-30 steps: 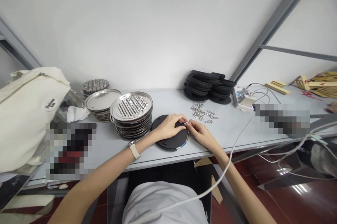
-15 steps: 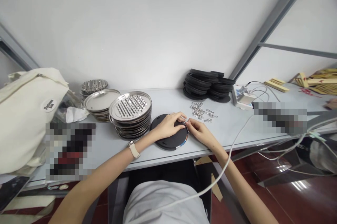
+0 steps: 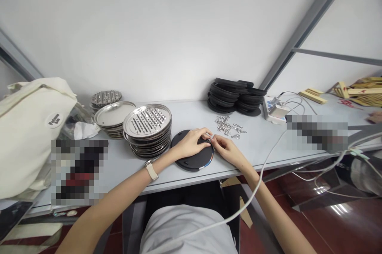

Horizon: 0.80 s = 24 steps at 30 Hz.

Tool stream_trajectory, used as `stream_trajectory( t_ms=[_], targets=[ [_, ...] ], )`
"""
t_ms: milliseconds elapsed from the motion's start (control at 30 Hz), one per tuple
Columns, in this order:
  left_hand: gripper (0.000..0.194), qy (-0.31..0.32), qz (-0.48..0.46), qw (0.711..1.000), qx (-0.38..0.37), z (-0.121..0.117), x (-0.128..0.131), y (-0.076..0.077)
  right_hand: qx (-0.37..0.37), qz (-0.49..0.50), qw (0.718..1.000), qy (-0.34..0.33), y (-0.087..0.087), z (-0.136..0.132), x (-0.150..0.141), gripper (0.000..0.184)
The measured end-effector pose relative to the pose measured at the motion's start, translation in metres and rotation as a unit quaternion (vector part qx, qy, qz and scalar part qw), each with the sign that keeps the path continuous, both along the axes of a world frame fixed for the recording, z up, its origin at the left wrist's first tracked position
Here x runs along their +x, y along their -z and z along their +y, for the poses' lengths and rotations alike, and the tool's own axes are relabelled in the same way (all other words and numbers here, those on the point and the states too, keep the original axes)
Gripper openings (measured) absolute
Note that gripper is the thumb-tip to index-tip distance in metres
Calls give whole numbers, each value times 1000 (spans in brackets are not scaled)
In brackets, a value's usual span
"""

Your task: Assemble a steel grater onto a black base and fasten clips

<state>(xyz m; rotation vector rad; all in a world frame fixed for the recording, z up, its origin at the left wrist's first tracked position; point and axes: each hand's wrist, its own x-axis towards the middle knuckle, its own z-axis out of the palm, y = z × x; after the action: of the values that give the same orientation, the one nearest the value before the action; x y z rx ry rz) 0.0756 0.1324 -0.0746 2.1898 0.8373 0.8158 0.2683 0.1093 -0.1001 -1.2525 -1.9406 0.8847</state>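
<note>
Head view:
Disc (image 3: 186,163), one, black, flat on the desk (image 3: 188,115) near its front edge; a band of blue, white and red shows along its right rim.
Left hand (image 3: 192,142), laid over the top of the disc, thumb and fingers parted, fingertips towards the right rim; whether it grips anything, cannot tell.
Right hand (image 3: 226,147), thumb and fingertips drawn together in a pinch at the right rim; the item between them is too small to tell.
Clips (image 3: 224,126), metal, loose heap, just beyond the right hand.
Graters (image 3: 148,123), round, metal, tall stack just left of the disc.
Trays (image 3: 115,114), plain metal, stacked beside the graters.
Black rounds (image 3: 227,94), in leaning stacks by the wall.
Power strip (image 3: 274,111), white, plugs fitted, right of the black rounds.
Bag (image 3: 32,134), cream, far left.
Yellow pieces (image 3: 312,95), far right.
</note>
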Motion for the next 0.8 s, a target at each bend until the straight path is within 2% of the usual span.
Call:
stream_trajectory(
  t_ms=[233,433,800],
  targets=[
    [32,1,-1,1000,-5,0,0,1,1,12,1000,0,1,-1,1,37],
    [34,-22,-4,1000,14,0,1,4,23,-15,1000,8,-1,-3,-2,35],
    [32,-21,2,999,-26,-2,1,-5,8,-6,1000,9,-3,-4,-2,36]
  ],
)
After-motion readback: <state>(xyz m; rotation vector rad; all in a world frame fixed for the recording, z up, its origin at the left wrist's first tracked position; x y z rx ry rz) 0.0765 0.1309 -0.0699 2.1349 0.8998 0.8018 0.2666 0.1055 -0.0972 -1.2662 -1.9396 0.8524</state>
